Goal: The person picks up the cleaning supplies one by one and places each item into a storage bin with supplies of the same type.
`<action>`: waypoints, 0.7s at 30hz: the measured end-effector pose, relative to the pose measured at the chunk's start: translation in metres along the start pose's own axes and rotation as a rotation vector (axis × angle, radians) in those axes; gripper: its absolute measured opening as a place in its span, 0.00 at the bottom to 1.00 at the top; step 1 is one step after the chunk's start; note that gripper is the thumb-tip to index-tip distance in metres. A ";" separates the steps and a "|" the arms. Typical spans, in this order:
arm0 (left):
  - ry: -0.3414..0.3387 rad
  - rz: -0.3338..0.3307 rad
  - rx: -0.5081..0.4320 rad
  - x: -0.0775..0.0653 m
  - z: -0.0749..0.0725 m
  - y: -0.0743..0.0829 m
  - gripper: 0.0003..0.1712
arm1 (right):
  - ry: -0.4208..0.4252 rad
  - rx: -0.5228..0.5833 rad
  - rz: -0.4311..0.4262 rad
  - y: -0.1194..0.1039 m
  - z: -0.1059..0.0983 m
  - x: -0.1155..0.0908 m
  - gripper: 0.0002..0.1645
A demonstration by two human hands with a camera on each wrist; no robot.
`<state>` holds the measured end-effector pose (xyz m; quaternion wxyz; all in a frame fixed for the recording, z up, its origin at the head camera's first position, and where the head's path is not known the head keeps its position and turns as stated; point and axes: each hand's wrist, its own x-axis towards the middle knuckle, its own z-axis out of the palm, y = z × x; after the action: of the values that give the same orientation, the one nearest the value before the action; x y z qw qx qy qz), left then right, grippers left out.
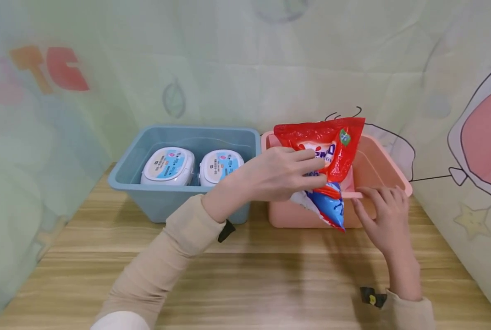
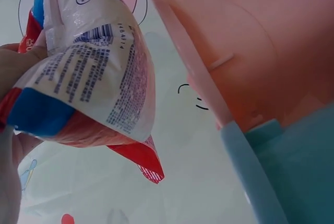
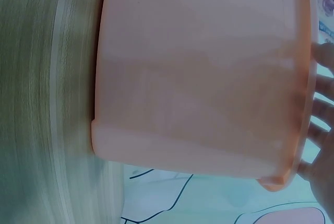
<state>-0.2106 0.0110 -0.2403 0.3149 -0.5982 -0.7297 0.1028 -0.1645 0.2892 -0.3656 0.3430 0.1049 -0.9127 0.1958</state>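
Observation:
My left hand (image 1: 276,174) grips a plump detergent bag (image 1: 340,158), red and blue on the front, above the pink bin (image 1: 296,213). In the left wrist view the white back of the detergent bag (image 2: 112,67) shows printed text and a barcode; its red corner hangs free. My right hand (image 1: 387,215) holds the front rim of the pink bin near its right corner, fingers over the edge and thumb on the outside. From the right wrist, the bin's smooth outer wall (image 3: 198,78) fills most of the view. The bag hides part of the bin's inside.
Left of the pink bin stands a blue bin (image 1: 187,195) with two white lidded tubs (image 1: 168,166) in it. Both bins sit on a wood-grain table (image 1: 245,275) against a printed cloth backdrop (image 1: 212,68). Black straps (image 1: 373,297) hang near the wrists.

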 end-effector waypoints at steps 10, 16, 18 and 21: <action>-0.035 0.011 -0.035 0.011 0.015 -0.012 0.19 | 0.000 -0.020 -0.004 -0.003 0.002 0.000 0.23; -0.099 0.024 -0.050 0.018 0.021 -0.020 0.20 | 0.009 -0.017 -0.023 -0.003 0.003 0.001 0.22; -0.114 0.032 -0.041 0.022 0.024 -0.024 0.20 | 0.015 -0.015 -0.033 -0.002 0.003 0.001 0.22; -0.129 0.050 -0.032 0.027 0.028 -0.030 0.21 | 0.021 -0.011 -0.039 -0.002 0.003 0.002 0.22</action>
<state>-0.2535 0.0353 -0.2375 0.2552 -0.6132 -0.7349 0.1373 -0.1668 0.2862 -0.3656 0.3567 0.1190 -0.9079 0.1853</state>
